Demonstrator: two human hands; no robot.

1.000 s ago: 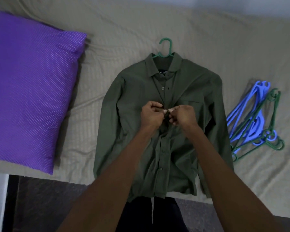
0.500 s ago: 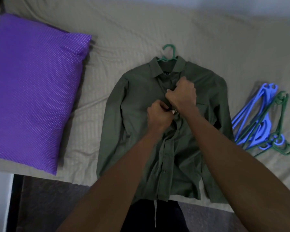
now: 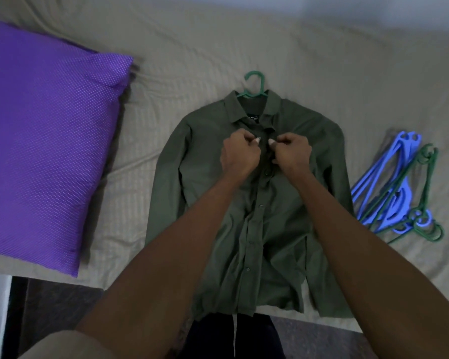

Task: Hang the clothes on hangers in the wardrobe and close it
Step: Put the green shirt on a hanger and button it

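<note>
A dark green long-sleeved shirt [image 3: 205, 177] lies flat on the bed, front up, with its hem over the near edge. A green hanger [image 3: 255, 85] sits inside it; only the hook and neck stick out above the collar. My left hand [image 3: 240, 154] pinches the left side of the button placket just below the collar. My right hand [image 3: 292, 154] pinches the right side at the same height. Both fists are closed on the cloth, a small gap apart. The wardrobe is out of view.
A pile of spare blue and green hangers [image 3: 399, 193] lies on the bed to the right of the shirt. A large purple pillow [image 3: 44, 151] fills the left side. The beige bedsheet [image 3: 218, 35] stretches behind. Dark floor [image 3: 52, 307] shows below the bed edge.
Both hands have moved up the shirt front from mid-chest to just below the collar. Half a second ago the right hand led; now both are level.
</note>
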